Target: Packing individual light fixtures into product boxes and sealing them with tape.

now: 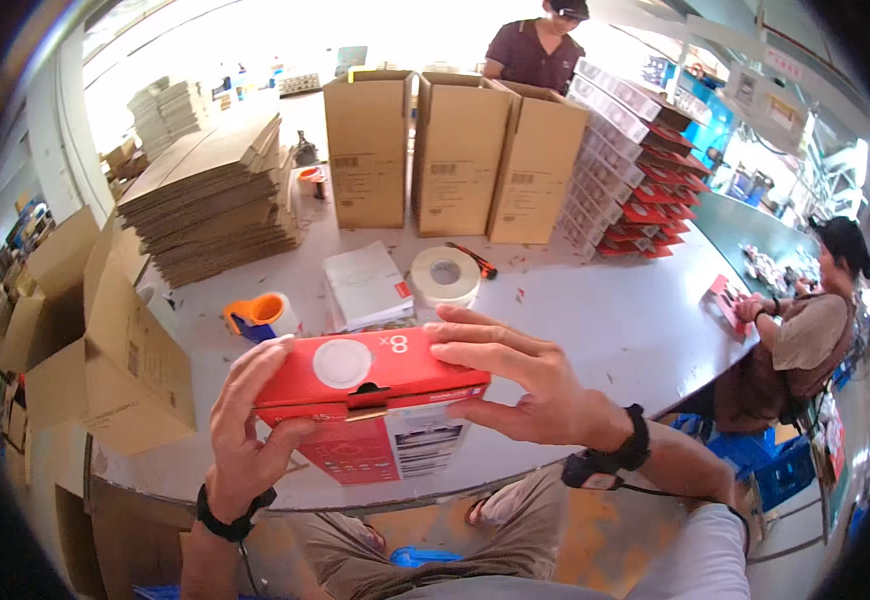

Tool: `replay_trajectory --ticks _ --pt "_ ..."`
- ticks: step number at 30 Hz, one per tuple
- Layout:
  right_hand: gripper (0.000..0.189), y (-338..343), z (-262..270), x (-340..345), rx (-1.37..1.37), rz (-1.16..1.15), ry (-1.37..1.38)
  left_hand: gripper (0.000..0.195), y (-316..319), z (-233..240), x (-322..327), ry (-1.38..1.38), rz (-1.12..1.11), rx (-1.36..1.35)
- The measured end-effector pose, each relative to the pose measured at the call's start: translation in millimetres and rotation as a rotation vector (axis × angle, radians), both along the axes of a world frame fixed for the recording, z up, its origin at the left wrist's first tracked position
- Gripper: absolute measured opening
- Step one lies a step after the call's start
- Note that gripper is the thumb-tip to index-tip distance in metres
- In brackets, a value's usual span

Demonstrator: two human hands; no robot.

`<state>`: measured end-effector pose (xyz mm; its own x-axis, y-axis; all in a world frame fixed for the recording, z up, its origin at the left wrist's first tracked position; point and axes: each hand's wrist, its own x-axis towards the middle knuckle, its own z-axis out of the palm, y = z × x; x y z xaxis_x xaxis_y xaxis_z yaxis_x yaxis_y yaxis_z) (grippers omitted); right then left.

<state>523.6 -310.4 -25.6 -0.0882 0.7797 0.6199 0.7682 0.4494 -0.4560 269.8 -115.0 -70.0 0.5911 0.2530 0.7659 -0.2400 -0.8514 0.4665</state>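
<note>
A red printed carton (pixel 364 367) stands upright at the near edge of the table, its closed top facing up and its printed side towards me. My left hand (pixel 251 420) grips its left end, thumb on the near side. On the right end, my right hand (pixel 510 375) has its fingers over the top and its thumb against the near face. Just beyond the carton lie a stack of white booklets (pixel 367 285) and a roll of white labels or tape (pixel 445 276). An orange tape dispenser (pixel 259 313) sits beyond my left hand.
Several tall brown cardboard boxes (pixel 371 154) stand at the back. Flattened cardboard (pixel 210 202) is piled at left, near an open carton (pixel 131 360). Stacked red-and-white boxes (pixel 622 165) rise at back right. A utility knife (pixel 480 262) lies by the roll. Two people work nearby.
</note>
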Motion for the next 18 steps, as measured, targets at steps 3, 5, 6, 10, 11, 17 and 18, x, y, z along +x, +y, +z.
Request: replay_trajectory --ticks 3,5,6,10,11,17,18 --pt "0.056 2.4 -5.2 -1.7 0.089 0.008 -0.038 0.082 -1.1 -27.7 8.3 -0.106 -0.026 -0.104" --pt "0.056 2.6 -5.9 0.0 0.071 0.007 -0.061 0.084 -10.5 -30.8 21.6 -0.251 0.080 -0.098" --pt "0.056 2.1 -6.9 0.0 0.066 0.004 -0.054 0.084 -13.6 -33.8 25.4 -0.244 0.078 -0.103" --pt "0.058 1.7 -7.8 3.7 0.121 0.052 -0.184 0.075 -18.2 -36.7 26.7 -0.359 0.117 -0.141" --pt "0.059 -1.3 -7.4 4.4 0.140 0.054 -0.237 0.069 -19.1 -35.0 24.9 -0.331 0.093 -0.142" --pt "0.043 -2.2 3.1 6.4 0.113 -0.061 -0.384 0.041 -18.7 -13.7 15.1 -0.244 0.070 0.107" --pt "0.042 -4.0 8.3 4.0 0.093 -0.062 -0.393 0.041 -22.1 0.4 11.7 -0.267 0.074 0.106"
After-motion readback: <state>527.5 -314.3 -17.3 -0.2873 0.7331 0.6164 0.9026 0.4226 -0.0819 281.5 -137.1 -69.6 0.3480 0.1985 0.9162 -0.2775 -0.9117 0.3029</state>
